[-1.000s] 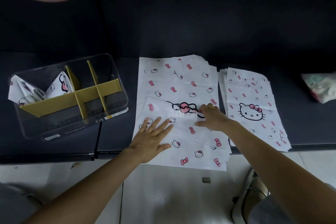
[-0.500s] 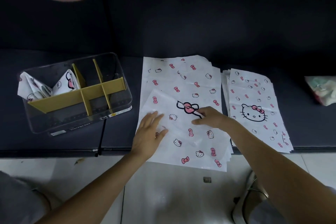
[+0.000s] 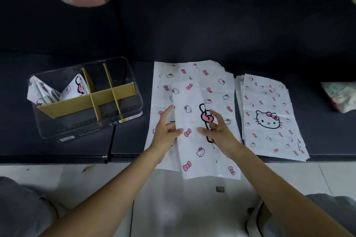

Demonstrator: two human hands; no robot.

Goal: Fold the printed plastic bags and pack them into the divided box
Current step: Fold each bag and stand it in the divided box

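The person's left hand (image 3: pixel 167 132) holds the left edge of a long, narrow, folded white plastic bag with pink bows and little cat faces (image 3: pixel 193 131). Its thumb lies on top of the bag and its pointing finger sticks out straight. The right hand (image 3: pixel 218 131) holds the bag's right edge, with the thumb on top and the other fingers loosely bent at the edge. The folded bag lies between the two hands, and its near end hangs past the front of the dark blue padded bench (image 3: pixel 57 146).

Under it lies a flat pile of the same printed bags (image 3: pixel 217 82). Just to the right is a second pile of printed bags with one big cat face on top (image 3: pixel 268 119).

To the left, well apart, stands a clear plastic box with yellow dividers (image 3: pixel 86 98). Two folded bags (image 3: pixel 55 90) stand in its far left part.

A pale tiled floor (image 3: pixel 173 208) shows below the bench.
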